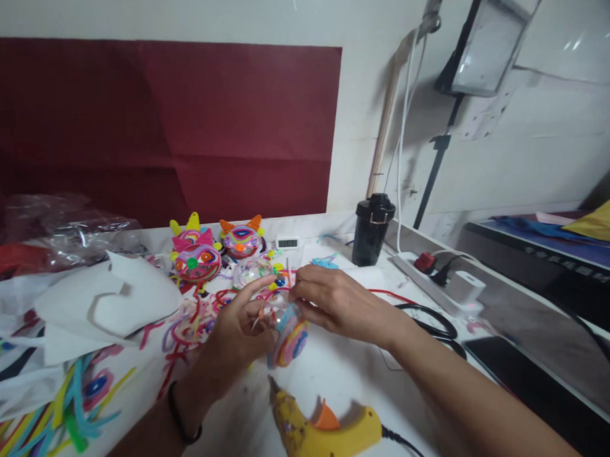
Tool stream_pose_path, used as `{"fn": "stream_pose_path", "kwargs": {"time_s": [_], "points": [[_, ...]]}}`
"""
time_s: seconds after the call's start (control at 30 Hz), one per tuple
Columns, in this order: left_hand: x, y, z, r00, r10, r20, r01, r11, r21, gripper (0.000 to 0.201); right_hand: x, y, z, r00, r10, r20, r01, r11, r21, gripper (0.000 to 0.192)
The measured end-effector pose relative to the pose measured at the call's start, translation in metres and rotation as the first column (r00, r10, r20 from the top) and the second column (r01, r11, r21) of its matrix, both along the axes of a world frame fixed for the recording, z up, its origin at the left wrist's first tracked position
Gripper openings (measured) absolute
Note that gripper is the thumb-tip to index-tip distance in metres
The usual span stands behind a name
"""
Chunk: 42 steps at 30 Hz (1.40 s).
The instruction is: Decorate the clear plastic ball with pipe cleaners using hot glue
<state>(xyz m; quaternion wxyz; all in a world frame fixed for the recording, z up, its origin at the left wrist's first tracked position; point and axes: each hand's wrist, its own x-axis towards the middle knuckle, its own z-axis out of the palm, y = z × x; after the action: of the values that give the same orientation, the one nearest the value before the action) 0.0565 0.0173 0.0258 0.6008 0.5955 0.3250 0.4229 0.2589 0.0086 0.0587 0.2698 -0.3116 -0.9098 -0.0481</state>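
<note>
A clear plastic ball (292, 339) with bands of pink, blue and orange fuzzy pipe cleaner coiled on its side is between my hands, tilted, just above the white table. My left hand (246, 334) grips its left side between thumb and fingers, the index finger stretched out past it. At the ball's upper right edge, my right hand (332, 297) has its fingertips pressed together; whatever they pinch is hidden. Below the ball lies a yellow hot glue gun (327, 434) with an orange trigger, its nozzle pointing up toward the ball.
Finished-looking pipe-cleaner animal faces (197, 261) stand at the back beside a small digital clock (287, 242). Loose pipe cleaners (66, 410) and white paper (107, 299) cover the left. A black cup (372, 229), power strip (437, 284), black cable (433, 317) and dark phone-like slab (520, 374) are right.
</note>
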Motion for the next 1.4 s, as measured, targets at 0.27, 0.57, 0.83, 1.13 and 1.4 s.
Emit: {"fn": "stream_pose_path", "kwargs": {"time_s": [0.27, 0.57, 0.83, 1.13, 1.4], "points": [[-0.003, -0.001, 0.003, 0.999, -0.009, 0.047, 0.011, 0.999, -0.036, 0.073, 0.005, 0.005, -0.001, 0.984, 0.062, -0.166, -0.070, 0.997, -0.041, 0.014], [-0.004, 0.000, 0.003, 0.996, 0.008, 0.083, -0.006, 1.000, -0.020, 0.073, 0.005, 0.007, -0.003, 0.934, -0.032, -0.356, -0.066, 0.963, -0.260, 0.009], [-0.002, -0.004, 0.006, 0.997, 0.025, 0.076, -0.025, 1.000, -0.004, 0.071, -0.002, 0.011, -0.013, 0.851, -0.158, -0.500, -0.086, 0.899, -0.430, 0.008], [0.003, -0.010, 0.012, 0.999, 0.050, -0.019, -0.049, 0.997, 0.061, 0.070, -0.008, 0.014, -0.015, 0.737, -0.400, -0.545, -0.200, 0.641, -0.741, 0.022], [0.004, -0.017, 0.014, 0.999, 0.053, 0.008, -0.054, 0.997, 0.056, 0.065, -0.004, 0.014, -0.011, 0.698, -0.489, -0.524, -0.311, 0.451, -0.836, 0.046]]}}
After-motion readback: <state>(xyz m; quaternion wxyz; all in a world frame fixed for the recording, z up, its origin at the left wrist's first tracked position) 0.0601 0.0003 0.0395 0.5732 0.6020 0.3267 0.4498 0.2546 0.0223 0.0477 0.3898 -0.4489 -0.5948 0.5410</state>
